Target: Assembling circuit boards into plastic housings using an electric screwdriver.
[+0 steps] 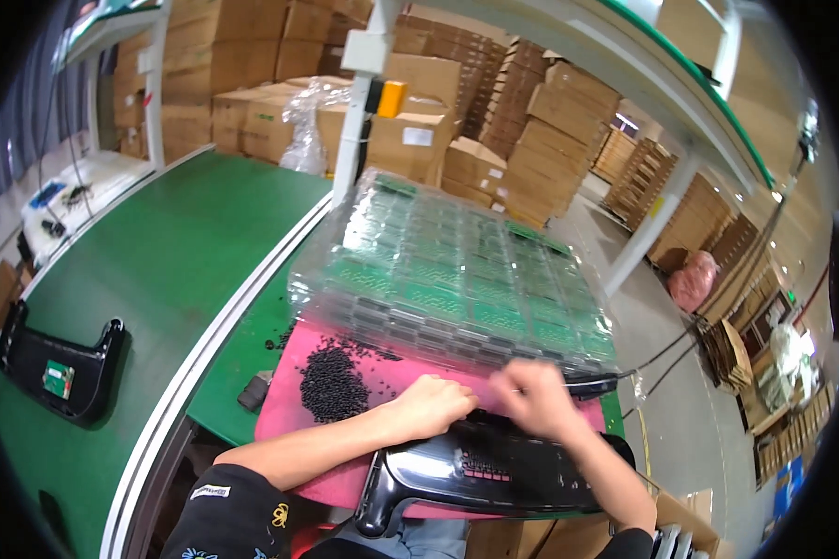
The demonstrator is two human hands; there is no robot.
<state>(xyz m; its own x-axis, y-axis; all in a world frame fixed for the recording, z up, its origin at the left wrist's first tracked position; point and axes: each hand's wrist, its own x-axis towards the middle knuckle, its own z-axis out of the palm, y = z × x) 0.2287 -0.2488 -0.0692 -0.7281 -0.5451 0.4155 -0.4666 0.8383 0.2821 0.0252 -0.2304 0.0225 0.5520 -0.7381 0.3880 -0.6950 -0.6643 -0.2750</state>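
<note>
Cardboard boxes [541, 121] behind; stacked clear trays of green circuit boards [457, 279] crowd the pink mat [382, 368], both hands, left hand [435, 402] and right hand [531, 396], close together, pressing the glossy black plastic housing [494, 470], grip unclear.

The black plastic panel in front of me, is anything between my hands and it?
Nothing visible. Both the left hand and the right hand already rest at the upper edge of the black plastic panel on the pink mat; the small black pieces lie off to the left.
</note>
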